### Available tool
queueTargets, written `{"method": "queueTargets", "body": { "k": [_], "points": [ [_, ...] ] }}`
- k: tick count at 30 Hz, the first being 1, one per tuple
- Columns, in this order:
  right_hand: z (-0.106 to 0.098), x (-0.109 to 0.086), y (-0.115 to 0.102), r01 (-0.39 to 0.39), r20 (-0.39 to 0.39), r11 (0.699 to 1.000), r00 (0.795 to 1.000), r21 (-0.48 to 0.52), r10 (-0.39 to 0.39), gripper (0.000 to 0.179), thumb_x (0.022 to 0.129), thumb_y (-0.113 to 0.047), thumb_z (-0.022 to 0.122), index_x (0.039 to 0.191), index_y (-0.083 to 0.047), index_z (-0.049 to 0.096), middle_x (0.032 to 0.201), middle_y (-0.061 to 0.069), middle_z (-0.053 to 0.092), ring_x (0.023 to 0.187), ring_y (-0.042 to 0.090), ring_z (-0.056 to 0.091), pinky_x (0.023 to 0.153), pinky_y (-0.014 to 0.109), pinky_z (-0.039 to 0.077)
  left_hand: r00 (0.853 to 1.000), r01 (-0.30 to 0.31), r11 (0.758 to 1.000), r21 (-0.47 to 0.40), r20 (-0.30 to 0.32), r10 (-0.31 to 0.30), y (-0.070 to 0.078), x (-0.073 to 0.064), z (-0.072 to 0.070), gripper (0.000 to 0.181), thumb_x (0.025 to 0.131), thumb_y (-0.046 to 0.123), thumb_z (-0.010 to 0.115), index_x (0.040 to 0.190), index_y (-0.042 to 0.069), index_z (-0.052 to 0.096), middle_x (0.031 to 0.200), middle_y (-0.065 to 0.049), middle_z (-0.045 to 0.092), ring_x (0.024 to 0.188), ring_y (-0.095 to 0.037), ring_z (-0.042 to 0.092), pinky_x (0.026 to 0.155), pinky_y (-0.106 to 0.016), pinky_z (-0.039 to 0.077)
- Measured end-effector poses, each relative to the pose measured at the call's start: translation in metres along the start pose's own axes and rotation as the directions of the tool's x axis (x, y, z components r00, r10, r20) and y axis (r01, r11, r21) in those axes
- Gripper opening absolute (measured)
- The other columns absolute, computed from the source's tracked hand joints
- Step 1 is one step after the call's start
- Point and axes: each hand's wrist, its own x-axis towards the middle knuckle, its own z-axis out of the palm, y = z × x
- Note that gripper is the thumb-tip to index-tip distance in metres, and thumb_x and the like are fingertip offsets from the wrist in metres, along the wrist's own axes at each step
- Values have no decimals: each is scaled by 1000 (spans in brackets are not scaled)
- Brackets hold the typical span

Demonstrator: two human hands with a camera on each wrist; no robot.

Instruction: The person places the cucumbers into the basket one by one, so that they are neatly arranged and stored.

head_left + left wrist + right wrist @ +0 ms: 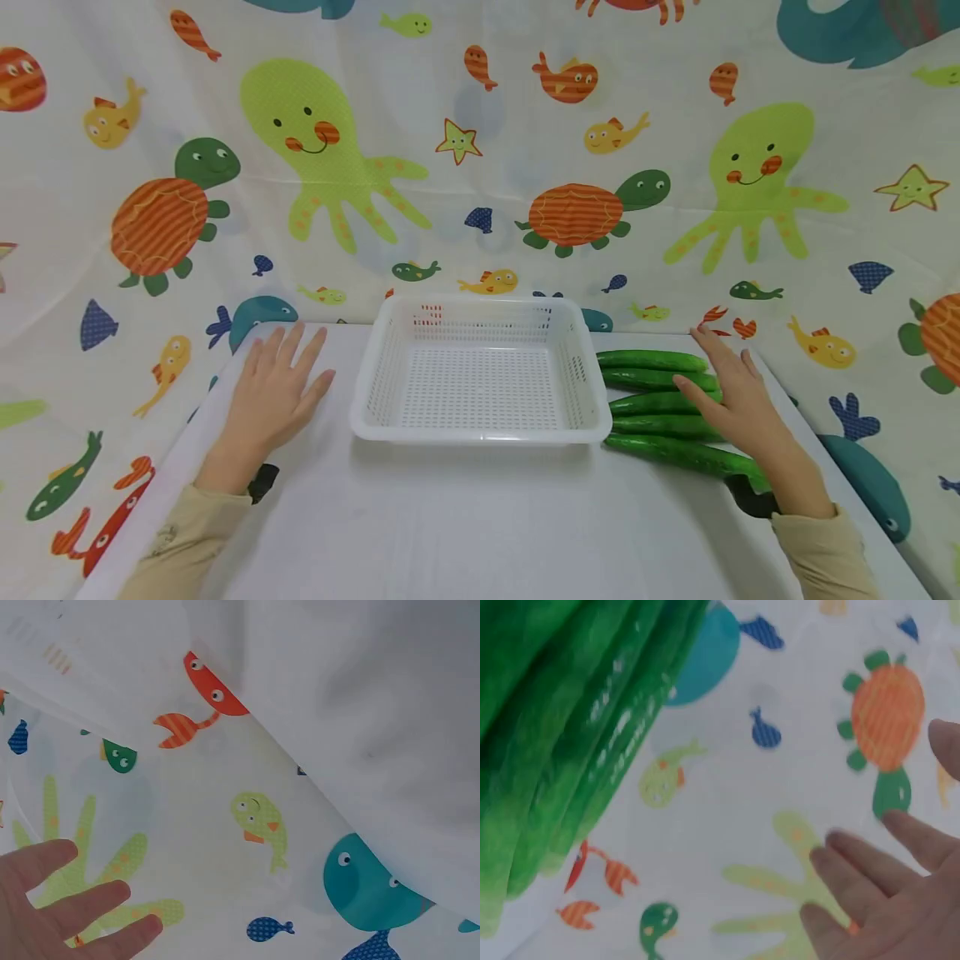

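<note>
With the left hand point(272, 398) and right hand point(742, 407) unclosed, each grip empty, the cucumbers point(660, 403) near the table's point(480, 525) right edge seem firm yet slippery, best held mid-length.

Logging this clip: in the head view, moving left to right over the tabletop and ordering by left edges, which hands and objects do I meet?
Left hand → white plastic basket → green cucumbers → right hand.

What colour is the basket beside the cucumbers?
The basket is white; it shows best in the head view.
</note>
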Motion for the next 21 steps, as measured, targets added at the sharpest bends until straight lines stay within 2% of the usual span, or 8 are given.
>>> {"method": "queueTargets", "body": {
  "k": [3, 5, 7, 8, 10, 12, 15, 21],
  "points": [
    [-14, -7, 6, -50, -18, 993, 998, 102, 53, 66, 100, -21, 61, 157, -16, 30, 154, 27, 33, 141, 50, 26, 108, 74, 15, 1000, -14, 1000, -23, -28, 13, 13, 0, -4, 64, 104, 46, 39, 150, 3, 38, 150, -31, 36, 139, -52, 27, 117, -63, 13],
    [-25, -14, 11, -102, -24, 986, 994, 131, 106, 58, 101, -21, 59, 155, -18, 37, 152, 23, 39, 145, 36, 27, 103, 76, 22, 1000, -12, 999, -45, -23, 11, 22, -1, -7, 64, 104, 47, 39, 150, 2, 38, 150, -30, 36, 139, -52, 28, 118, -62, 12],
    [-36, -22, 19, -135, -30, 981, 990, 142, 140, 51, 102, -22, 57, 151, -18, 44, 149, 10, 47, 144, 12, 31, 112, 62, 27, 1000, -7, 998, -69, -9, 6, 31, -2, -8, 64, 104, 45, 40, 151, 2, 38, 151, -29, 36, 139, -51, 27, 118, -61, 12],
    [-41, -26, 23, -155, -30, 976, 986, 150, 161, 47, 102, -22, 57, 148, -17, 48, 146, 3, 51, 139, 1, 34, 114, 49, 32, 1000, -5, 997, -81, -1, 5, 35, -2, -8, 63, 104, 44, 41, 151, 2, 38, 151, -28, 36, 139, -50, 27, 118, -61, 12],
    [-50, -36, 33, -186, -24, 965, 981, 182, 194, 41, 103, -22, 55, 144, -15, 53, 138, -9, 57, 127, -13, 38, 108, 24, 36, 1000, -1, 995, -99, 20, 3, 42, -3, -6, 62, 103, 41, 44, 151, 2, 37, 152, -27, 36, 140, -50, 26, 118, -61, 12],
    [-55, -45, 44, -206, -23, 952, 976, 226, 217, 38, 104, -21, 54, 140, -11, 56, 130, -17, 60, 119, -14, 44, 92, 6, 36, 999, 3, 993, -115, 43, 2, 48, -4, -4, 61, 103, 39, 45, 151, 2, 37, 152, -27, 36, 141, -49, 25, 118, -61, 12],
    [-59, -58, 60, -235, -22, 927, 967, 293, 253, 35, 105, -18, 51, 136, -4, 57, 123, -12, 65, 114, -7, 52, 83, 3, 38, 997, 6, 992, -127, 71, 3, 56, -5, 1, 63, 104, 41, 44, 152, 2, 36, 153, -26, 35, 142, -48, 24, 118, -61, 12],
    [-50, -81, 92, -336, 64, 887, 941, 316, 333, 37, 107, -23, 47, 136, -1, 56, 116, -20, 66, 103, -11, 58, 79, 3, 41, 993, 9, 989, -150, 120, 9, 71, -4, 14, 72, 100, 46, 49, 153, -1, 33, 157, -26, 29, 145, -47, 19, 117, -62, 13]
  ]
}}
